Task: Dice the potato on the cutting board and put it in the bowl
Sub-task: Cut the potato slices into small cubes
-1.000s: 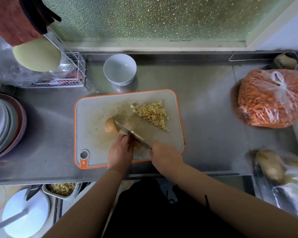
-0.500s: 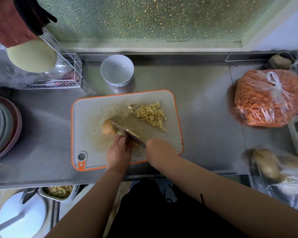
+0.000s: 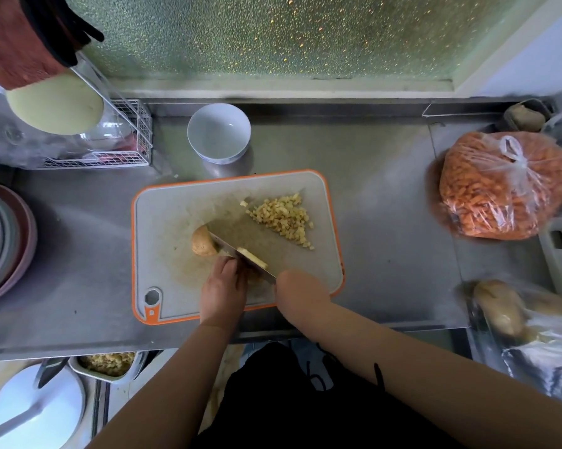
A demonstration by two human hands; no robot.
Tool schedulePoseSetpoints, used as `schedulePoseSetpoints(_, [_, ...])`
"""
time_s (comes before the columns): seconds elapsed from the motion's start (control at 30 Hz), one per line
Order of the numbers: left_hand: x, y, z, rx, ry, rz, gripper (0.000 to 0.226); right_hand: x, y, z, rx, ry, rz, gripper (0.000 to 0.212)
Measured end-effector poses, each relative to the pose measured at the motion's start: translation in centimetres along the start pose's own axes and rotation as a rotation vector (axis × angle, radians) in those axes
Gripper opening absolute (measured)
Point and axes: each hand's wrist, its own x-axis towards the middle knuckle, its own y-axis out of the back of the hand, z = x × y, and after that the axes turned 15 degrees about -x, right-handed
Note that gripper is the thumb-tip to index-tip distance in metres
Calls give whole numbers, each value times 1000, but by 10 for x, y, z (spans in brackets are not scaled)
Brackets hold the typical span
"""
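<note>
On the cutting board (image 3: 163, 222), near its middle, the potato (image 3: 202, 241) lies partly cut, with the knife (image 3: 240, 256) laid slantwise against its cut face and a pale slice riding on the blade. The left hand (image 3: 223, 293) steadies the potato from the near side, fingers held together and reaching right up to the blade; the right hand (image 3: 300, 291) is closed round the knife's handle, though the handle and the fingers round it are hidden under the hand. The chief danger, I judge, is those left fingertips: they sit touching the blade, so a slip on the rounded, wet potato could bring the edge onto them. The remaining piece could also roll, giving uneven dice. A heap of dice (image 3: 281, 218) lies on the board's far right and could scatter off the edge when swept. The white bowl (image 3: 218, 132), just beyond the board, holds nothing yet. A tied bag (image 3: 500, 189) at right is full of orange pieces.
</note>
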Motion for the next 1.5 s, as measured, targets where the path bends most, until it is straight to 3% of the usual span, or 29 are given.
schedulePoseSetpoints(0.2, [-2, 1, 0, -17, 19, -18, 10, -3, -14, 5, 17, 43, 97, 30])
schedulePoseSetpoints(0.27, [-6, 7, 5, -71, 7, 48, 8, -4, -15, 6, 9, 68, 122, 32])
schedulePoseSetpoints(0.33, [-7, 20, 20, -136, -142, 175, 9, -5, -14, 7, -15, 90, 130, 33])
schedulePoseSetpoints(0.4, [9, 35, 41, -55, -349, 153, 16, -6, -14, 7, -50, 103, 157, 34])
schedulePoseSetpoints(0.47, [42, 48, 62, 126, -424, -134, 28, -6, -14, 7, -38, 87, 173, 35])
schedulePoseSetpoints(0.53, [77, 54, 76, 254, -296, -574, 30, -6, -14, 6, -4, 62, 165, 35])
schedulePoseSetpoints(0.6, [101, 55, 88, 361, -149, -944, 17, -6, -14, 5, 26, 43, 150, 33])
schedulePoseSetpoints(0.7, [118, 50, 94, 512, -51, -1197, 20, -5, -16, 5, 46, 45, 155, 30])
schedulePoseSetpoints(0.77, [121, 47, 96, 533, -20, -1230, 29, -5, -17, 7, 60, 43, 159, 30])
schedulePoseSetpoints(0.9, [119, 42, 95, 552, -42, -1211, 22, -3, -20, 8, 32, 40, 177, 33])
schedulePoseSetpoints(1.17, [124, 30, 88, 556, -30, -1230, 33, -2, -20, 11, 28, 46, 184, 32])
schedulePoseSetpoints(1.5, [141, 28, 95, 552, 35, -1315, 26, -1, -22, 9, 57, 14, 185, 31])
